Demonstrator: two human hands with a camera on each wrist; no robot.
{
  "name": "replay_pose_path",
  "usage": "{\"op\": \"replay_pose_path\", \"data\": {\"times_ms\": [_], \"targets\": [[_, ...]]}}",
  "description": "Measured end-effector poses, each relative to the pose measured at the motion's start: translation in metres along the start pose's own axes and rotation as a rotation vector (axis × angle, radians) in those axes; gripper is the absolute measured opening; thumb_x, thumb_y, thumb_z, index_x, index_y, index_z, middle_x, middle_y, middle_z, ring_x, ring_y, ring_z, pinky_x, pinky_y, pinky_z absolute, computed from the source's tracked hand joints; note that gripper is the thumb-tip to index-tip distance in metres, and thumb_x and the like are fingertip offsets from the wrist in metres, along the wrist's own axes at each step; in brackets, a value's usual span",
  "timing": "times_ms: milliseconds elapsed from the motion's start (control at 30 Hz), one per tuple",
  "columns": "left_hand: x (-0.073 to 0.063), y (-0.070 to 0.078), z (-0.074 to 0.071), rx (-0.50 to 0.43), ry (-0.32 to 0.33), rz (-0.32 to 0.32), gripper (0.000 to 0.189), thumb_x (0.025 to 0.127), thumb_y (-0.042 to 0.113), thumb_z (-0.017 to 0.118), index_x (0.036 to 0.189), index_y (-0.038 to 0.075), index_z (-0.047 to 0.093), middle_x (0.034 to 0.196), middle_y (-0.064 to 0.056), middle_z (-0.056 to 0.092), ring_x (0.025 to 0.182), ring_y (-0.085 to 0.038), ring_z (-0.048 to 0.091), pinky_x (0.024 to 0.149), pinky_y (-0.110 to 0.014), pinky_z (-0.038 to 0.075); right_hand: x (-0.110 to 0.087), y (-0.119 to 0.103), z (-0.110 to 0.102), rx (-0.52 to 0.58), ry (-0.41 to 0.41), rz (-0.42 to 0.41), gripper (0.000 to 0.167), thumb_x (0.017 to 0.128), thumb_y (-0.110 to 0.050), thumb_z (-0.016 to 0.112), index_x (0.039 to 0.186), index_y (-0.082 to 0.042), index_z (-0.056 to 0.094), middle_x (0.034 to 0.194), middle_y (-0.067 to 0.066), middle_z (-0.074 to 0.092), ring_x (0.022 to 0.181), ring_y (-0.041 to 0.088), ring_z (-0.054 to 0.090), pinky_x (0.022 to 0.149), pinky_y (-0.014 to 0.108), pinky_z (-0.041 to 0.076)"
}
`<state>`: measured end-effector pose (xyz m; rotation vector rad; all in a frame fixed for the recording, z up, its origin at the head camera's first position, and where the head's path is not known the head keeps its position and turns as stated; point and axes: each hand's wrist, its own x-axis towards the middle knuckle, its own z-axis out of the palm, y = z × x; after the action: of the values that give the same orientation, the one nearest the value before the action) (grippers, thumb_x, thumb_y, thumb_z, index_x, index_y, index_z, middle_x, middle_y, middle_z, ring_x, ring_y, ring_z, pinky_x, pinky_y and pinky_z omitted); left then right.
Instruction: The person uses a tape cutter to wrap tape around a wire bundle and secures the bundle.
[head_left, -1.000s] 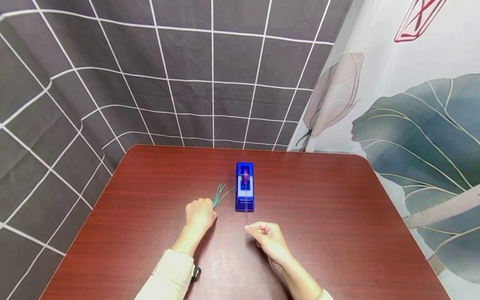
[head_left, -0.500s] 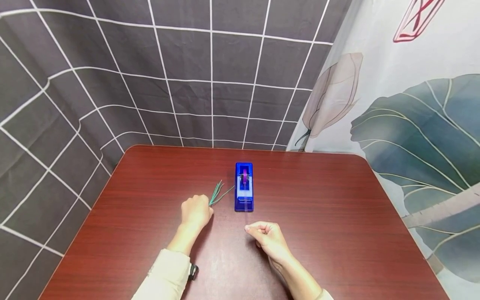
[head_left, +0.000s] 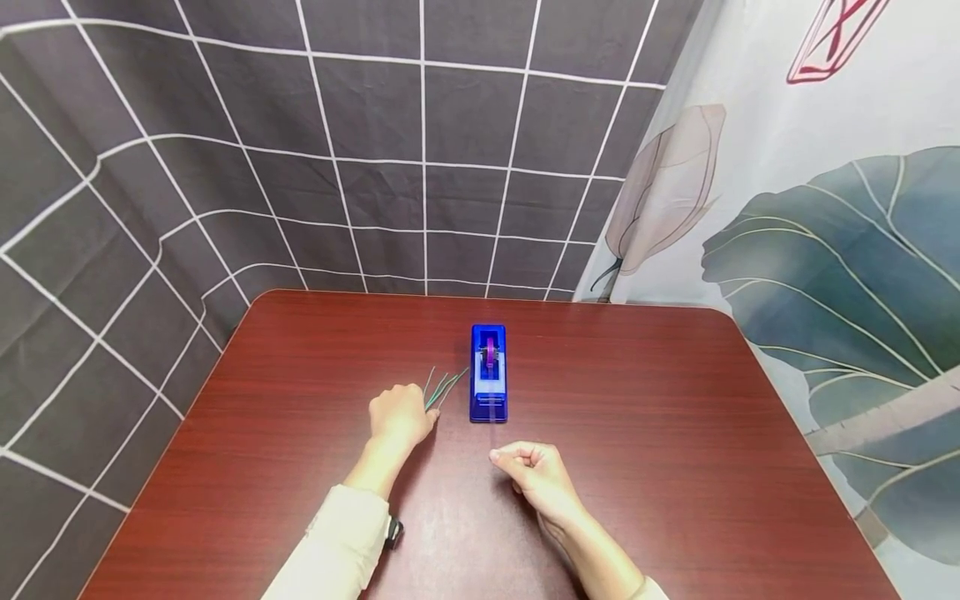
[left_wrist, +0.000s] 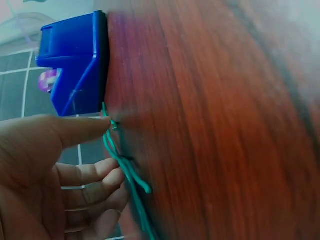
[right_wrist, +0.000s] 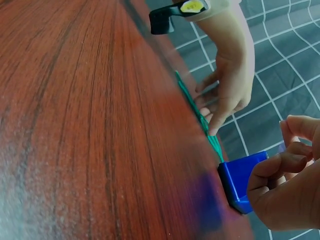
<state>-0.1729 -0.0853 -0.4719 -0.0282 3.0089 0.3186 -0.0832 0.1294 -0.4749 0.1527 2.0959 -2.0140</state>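
Observation:
A blue tape dispenser [head_left: 489, 408] with a purple roll [head_left: 491, 353] stands on the table, its cutting end towards me. From it a thin clear strip of tape [head_left: 492, 435] runs to my right hand [head_left: 536, 479], which pinches its end between thumb and forefinger. Left of the dispenser, several thin green cords [left_wrist: 125, 172] lie fanned out on the table, some ends close to its base. My left hand [head_left: 402, 417] is over them; in the left wrist view its straight thumb and loosely bent fingers touch them, with a gap between thumb and forefinger.
The reddish-brown wooden table [head_left: 675, 417] spreads out on both sides of the hands. Behind it hangs a dark grey curtain [head_left: 375, 108] with white grid lines, and a pale leaf-patterned curtain [head_left: 825, 250] hangs at the right. A black band [head_left: 393, 532] is on the left wrist.
My left hand shifted slightly left, then back right. The green cords moved with it and now spread wider, their ends leaning towards the dispenser. My right hand and the tape stay put.

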Motion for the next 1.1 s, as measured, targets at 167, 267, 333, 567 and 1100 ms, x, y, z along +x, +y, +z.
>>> {"op": "replay_pose_path", "data": {"times_ms": [167,267,333,567,1100], "targets": [[0.003,0.003,0.001,-0.011,0.017,-0.009,0.019,0.083,0.013,0.073,0.070,0.009,0.060,0.075,-0.012,0.069,0.077,-0.037,0.070,0.063,-0.048,0.053,0.001,0.001,-0.001,0.014,-0.005,0.015,0.025,0.089,-0.006,0.072,0.098,0.017,0.069,0.055,-0.009,0.043,0.047,0.002,0.033,0.047,0.018,0.030],[0.003,0.003,0.000,0.023,-0.005,0.023,0.017,0.081,0.002,0.067,0.068,0.009,0.059,0.072,-0.010,0.067,0.075,-0.035,0.070,0.061,-0.046,0.053,0.001,0.001,-0.001,0.019,-0.007,0.023,0.026,0.088,-0.006,0.072,0.098,0.017,0.068,0.055,-0.009,0.042,0.047,0.002,0.032,0.048,0.018,0.030],[0.003,0.002,0.001,0.067,-0.033,0.066,0.017,0.083,0.003,0.067,0.069,0.009,0.061,0.073,-0.009,0.068,0.075,-0.033,0.070,0.061,-0.045,0.053,0.001,0.001,-0.001,0.023,-0.007,0.026,0.025,0.088,-0.005,0.073,0.097,0.017,0.068,0.055,-0.009,0.042,0.047,0.002,0.031,0.048,0.019,0.030],[-0.001,-0.002,0.007,0.166,-0.095,0.173,0.014,0.091,0.013,0.065,0.091,-0.001,0.067,0.092,-0.016,0.067,0.091,-0.036,0.067,0.073,-0.049,0.054,0.002,-0.001,0.000,0.037,-0.011,0.029,0.023,0.087,-0.005,0.073,0.097,0.016,0.069,0.054,-0.008,0.042,0.046,0.002,0.030,0.047,0.018,0.028],[-0.013,-0.011,0.006,0.050,0.034,0.164,0.012,0.087,0.001,0.065,0.076,0.003,0.062,0.078,-0.014,0.071,0.079,-0.035,0.070,0.075,-0.048,0.052,0.002,0.000,-0.001,0.038,-0.015,0.031,0.026,0.087,-0.005,0.073,0.099,0.018,0.068,0.055,-0.009,0.042,0.047,0.002,0.031,0.048,0.019,0.029]]}}
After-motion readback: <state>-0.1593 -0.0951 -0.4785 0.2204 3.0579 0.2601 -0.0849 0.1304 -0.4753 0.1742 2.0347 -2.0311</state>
